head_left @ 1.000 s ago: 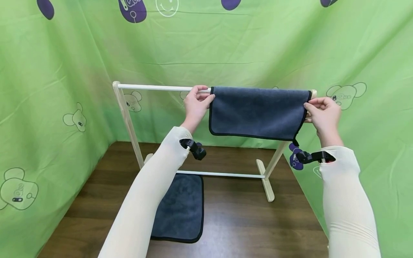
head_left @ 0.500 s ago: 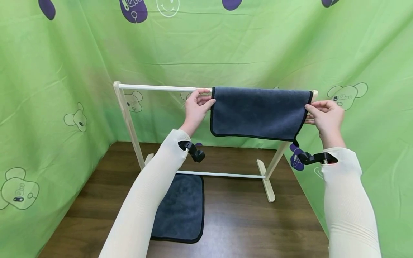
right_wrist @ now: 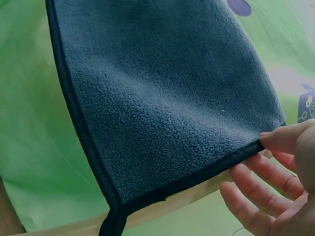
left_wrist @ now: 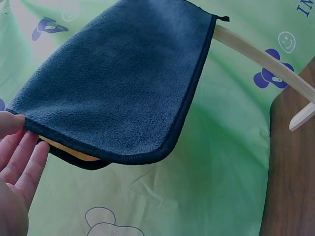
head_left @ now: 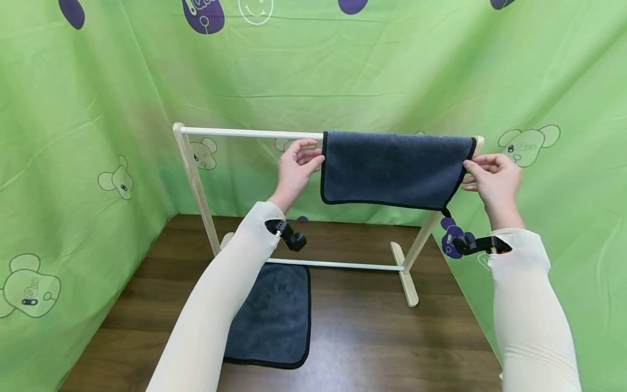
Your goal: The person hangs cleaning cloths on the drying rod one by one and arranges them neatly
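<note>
Towel (head_left: pixel 397 171): draped over the top bar (head_left: pixel 245 133) of the rack (head_left: pixel 198 188), toward the rack's right end; the front flap is hung almost square.
Left hand (head_left: pixel 296 171): here the flap's left edge is pinched, thumb in front, fingers behind, just below the rack's top bar.
Right hand (head_left: pixel 495 177): and the opposite edge is pinched too, beside the rack's right post; the lower right corner is left dangling.
Handling: light and limp, it would seem, with nothing fragile; on that smooth-looking rack bar it could be slid askew by an uneven tug.
Best hold: the bound side edges, probably, close under the rack's bar, where both layers can be caught together.
Pile: short, dense and plush, dark blue-grey, softly rippled near the right-hand pinch.
Binding (left_wrist: pixel 133 159): black, narrow, stitched round a rounded corner.
Loop (right_wrist: pixel 113 223): a small dark tab, sewn at the flap's lower right corner.
Lining (left_wrist: pixel 74 149): yellow-orange, glimpsed between the flap and a dark edge behind it.
Rack frame: pale wooden posts, joined by round white bars.
Floor towel (head_left: pixel 276 316): laid flat below the rack's lower bar, left of its middle, part-hidden by the left sleeve (head_left: pixel 210 305).
Curtain (head_left: pixel 343 71): thin, creased green cloth, printed with cartoon figures, hung behind the rack.
</note>
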{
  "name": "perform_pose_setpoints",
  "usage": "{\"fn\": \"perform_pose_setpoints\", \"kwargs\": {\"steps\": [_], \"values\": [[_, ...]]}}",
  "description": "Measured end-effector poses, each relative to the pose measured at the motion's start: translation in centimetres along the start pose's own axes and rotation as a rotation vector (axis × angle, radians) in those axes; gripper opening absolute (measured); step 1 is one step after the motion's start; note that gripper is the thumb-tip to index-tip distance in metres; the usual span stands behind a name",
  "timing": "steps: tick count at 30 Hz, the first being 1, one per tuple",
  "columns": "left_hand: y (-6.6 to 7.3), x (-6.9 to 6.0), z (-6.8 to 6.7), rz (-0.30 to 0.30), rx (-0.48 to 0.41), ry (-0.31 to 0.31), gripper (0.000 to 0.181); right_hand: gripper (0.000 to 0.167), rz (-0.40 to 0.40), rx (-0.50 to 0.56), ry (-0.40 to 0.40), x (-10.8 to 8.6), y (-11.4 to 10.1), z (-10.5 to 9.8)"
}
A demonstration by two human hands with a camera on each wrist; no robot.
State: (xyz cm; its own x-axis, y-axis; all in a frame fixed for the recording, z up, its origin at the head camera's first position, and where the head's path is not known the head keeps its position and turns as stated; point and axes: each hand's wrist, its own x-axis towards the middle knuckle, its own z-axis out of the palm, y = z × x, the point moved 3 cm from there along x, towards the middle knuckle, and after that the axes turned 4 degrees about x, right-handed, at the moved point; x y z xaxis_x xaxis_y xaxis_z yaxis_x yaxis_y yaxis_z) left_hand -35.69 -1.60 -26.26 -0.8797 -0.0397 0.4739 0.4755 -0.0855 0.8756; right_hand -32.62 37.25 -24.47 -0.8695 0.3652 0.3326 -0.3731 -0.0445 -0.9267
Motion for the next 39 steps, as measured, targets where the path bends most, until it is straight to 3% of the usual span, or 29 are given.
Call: {"fn": "perform_pose_setpoints", "kwargs": {"steps": [6,11,16,19,22,27,32,39], "values": [[-0.1,-0.6,-1.0,-0.005,-0.002,-0.004,0.034,0.016,-0.103,-0.058,0.100,-0.5,-0.3,0.1],[-0.5,-1.5,-2.5,-0.005,0.004,-0.003,0.037,0.016,-0.194,-0.223,0.128,-1.5,-0.3,0.4],[-1.1,-2.5,-4.6,0.004,0.027,0.023,0.045,0.015,-0.256,-0.344,0.074,-3.0,0.5,1.3],[-1.6,-3.0,-6.1,0.020,0.039,0.051,0.047,0.014,-0.280,-0.361,0.027,-4.2,1.0,2.2],[-1.9,-3.6,-7.7,0.028,0.053,0.087,0.048,0.007,-0.328,-0.389,-0.033,-6.3,1.0,3.7],[-2.2,-4.8,-10.4,0.051,0.095,0.156,0.045,0.013,-0.435,-0.399,-0.143,-10.1,1.2,6.4],[-2.4,-5.8,-13.1,0.101,0.151,0.236,0.044,0.013,-0.478,-0.455,-0.238,-12.2,4.1,7.8],[-2.8,-6.1,-16.8,0.115,0.121,0.400,0.044,0.016,-0.405,-0.466,-0.347,-14.1,10.7,8.0]]}}
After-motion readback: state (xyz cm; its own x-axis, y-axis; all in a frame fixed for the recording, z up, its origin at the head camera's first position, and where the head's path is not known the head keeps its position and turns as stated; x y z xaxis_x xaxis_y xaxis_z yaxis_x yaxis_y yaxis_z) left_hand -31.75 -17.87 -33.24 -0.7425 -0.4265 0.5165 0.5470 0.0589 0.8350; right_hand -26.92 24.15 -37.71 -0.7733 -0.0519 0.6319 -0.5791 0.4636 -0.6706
